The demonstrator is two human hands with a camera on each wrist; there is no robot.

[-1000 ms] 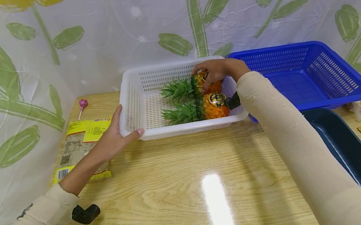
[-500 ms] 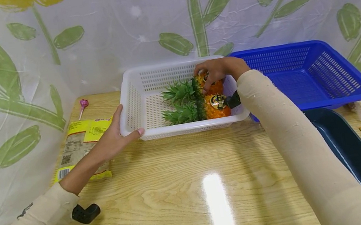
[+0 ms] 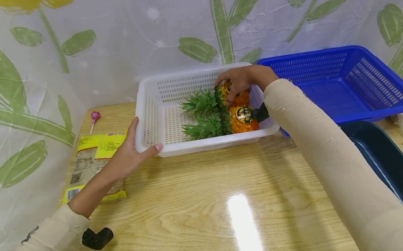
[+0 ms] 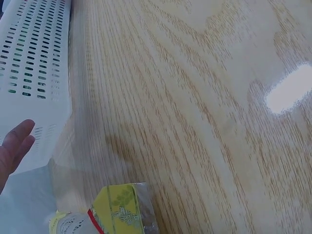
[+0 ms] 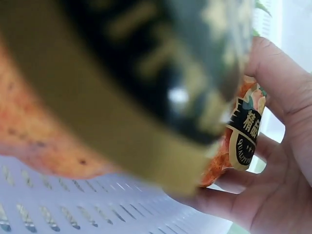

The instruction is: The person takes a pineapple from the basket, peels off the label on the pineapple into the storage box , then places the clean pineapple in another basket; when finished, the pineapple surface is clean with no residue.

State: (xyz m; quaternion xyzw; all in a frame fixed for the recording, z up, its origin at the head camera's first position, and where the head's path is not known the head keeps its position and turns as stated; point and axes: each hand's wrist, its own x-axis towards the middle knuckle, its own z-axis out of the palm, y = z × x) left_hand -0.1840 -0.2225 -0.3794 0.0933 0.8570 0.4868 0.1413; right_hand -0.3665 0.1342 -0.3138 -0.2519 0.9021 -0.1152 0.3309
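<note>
Far pineapple [image 3: 243, 99]: 2 o'clock in white basket [image 3: 204, 142], right hand [image 3: 240, 80] curled round it | near pineapple [image 3: 236, 123]: just beside, 6 o'clock | both inside, grip looks made, release apparently left | left hand [image 3: 129, 154]: fingers spread, touching 8 o'clock corner | blue basket [image 3: 326, 93]: 3 o'clock

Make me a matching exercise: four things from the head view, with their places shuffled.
1. Pineapples
2. Lollipop
3. Left hand
4. Blue basket

A. At the left end of the white basket
B. Just beyond the yellow bag
C. Right of the white basket
D. Inside the white basket

Pairs: 1-D; 2-B; 3-A; 4-C
</note>
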